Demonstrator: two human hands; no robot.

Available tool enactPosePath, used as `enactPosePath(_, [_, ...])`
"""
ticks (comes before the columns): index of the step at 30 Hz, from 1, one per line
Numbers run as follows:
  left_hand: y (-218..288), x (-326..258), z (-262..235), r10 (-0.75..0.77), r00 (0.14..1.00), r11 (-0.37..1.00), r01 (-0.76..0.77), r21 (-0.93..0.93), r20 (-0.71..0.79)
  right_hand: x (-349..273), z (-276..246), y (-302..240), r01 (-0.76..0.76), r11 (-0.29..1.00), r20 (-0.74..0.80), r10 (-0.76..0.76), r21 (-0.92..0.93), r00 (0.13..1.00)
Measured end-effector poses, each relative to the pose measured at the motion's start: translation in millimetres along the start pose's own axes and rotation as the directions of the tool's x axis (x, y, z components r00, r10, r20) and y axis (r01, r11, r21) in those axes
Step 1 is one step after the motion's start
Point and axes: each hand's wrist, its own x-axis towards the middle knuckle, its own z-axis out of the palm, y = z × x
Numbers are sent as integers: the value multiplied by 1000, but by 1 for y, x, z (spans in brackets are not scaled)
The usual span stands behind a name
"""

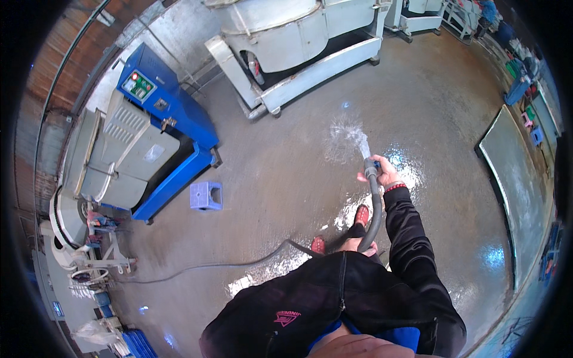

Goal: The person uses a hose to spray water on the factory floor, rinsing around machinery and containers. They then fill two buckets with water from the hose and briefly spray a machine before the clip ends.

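My right hand, with a red bracelet at the wrist, grips the grey nozzle end of a thick dark hose. A jet of water leaves the nozzle and splashes on the wet concrete floor ahead. Close to my body, my left hand is closed round the same hose lower down, partly covered by the hose and my jacket. From there the hose trails away over the floor to the left.
A blue-and-white machine stands left, with a small purple stool near it. A large white machine is at the far side. On the right lies a grey panel-topped table. My feet in red shoes stand below.
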Motion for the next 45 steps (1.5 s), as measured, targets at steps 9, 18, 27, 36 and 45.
enactPosePath(9, [70, 165, 19, 223, 965, 974, -227, -21, -135, 56, -7, -170, 58, 998, 147, -55, -14, 988])
enactPosePath(18, [152, 266, -19, 66, 918, 985, 1, 171, -391, 123, 31, -304, 155, 988, 206, -153, 7, 966])
enactPosePath(27, [153, 368, -149, 218, 842, 923, -13, 384, -494, 246, 108, -376, 172, 981, 252, -146, -88, 957])
enactPosePath(36, [216, 464, -324, 29, 863, 984, 65, 168, -505, 424, 188, -437, 95, 995, 95, -93, -20, 991])
enactPosePath(45, [223, 526, -401, 53, 841, 971, 83, 224, -538, 501, 223, -464, 160, 987, 209, -163, 29, 964])
